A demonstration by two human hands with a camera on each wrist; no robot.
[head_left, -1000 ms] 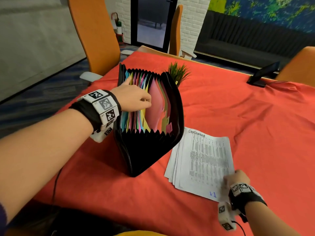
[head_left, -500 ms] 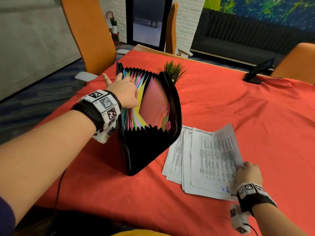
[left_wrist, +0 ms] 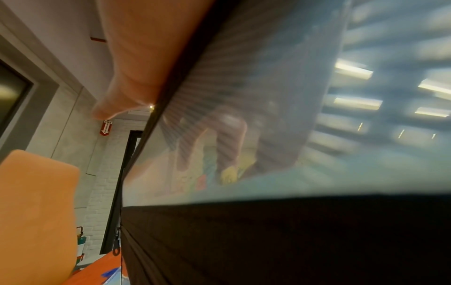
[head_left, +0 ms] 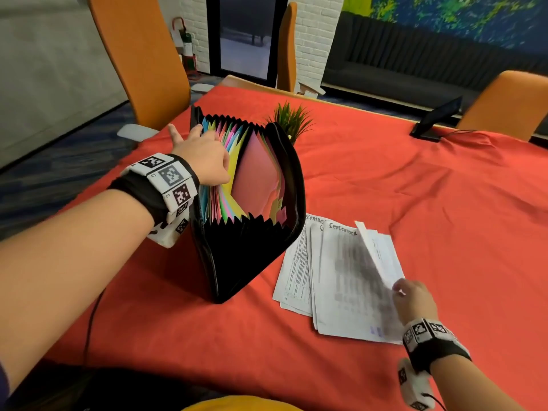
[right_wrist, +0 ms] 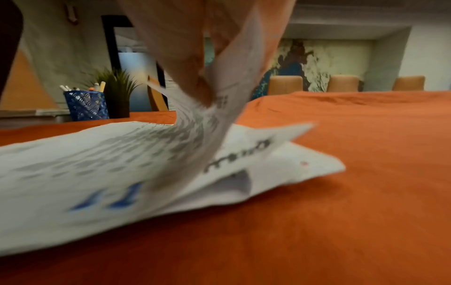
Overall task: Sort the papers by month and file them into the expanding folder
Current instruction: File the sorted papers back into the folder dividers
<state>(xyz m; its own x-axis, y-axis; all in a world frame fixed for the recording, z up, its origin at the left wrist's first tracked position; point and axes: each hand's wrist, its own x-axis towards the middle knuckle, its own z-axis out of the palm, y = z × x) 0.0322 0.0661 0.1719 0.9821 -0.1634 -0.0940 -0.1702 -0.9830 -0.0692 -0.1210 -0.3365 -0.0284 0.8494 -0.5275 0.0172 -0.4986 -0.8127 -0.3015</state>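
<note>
left hand [head_left: 204,157] fingers tucked among expanding folder [head_left: 252,232] dividers, parting them | right hand [head_left: 413,296] pinched top sheet's corner off papers [head_left: 341,277] just beside folder

Left arm: bare forearm extended forward, a marker-patterned band round the wrist.
Left hand [head_left: 204,155]: back facing up, thumb stretched out to the left, fingers [left_wrist: 229,142] pointing down and out of sight in the head view.
Right arm: reaching in from the lower right, banded at the wrist.
Right hand [head_left: 413,298]: held low, fingers [right_wrist: 192,63] curled in a pinch.
</note>
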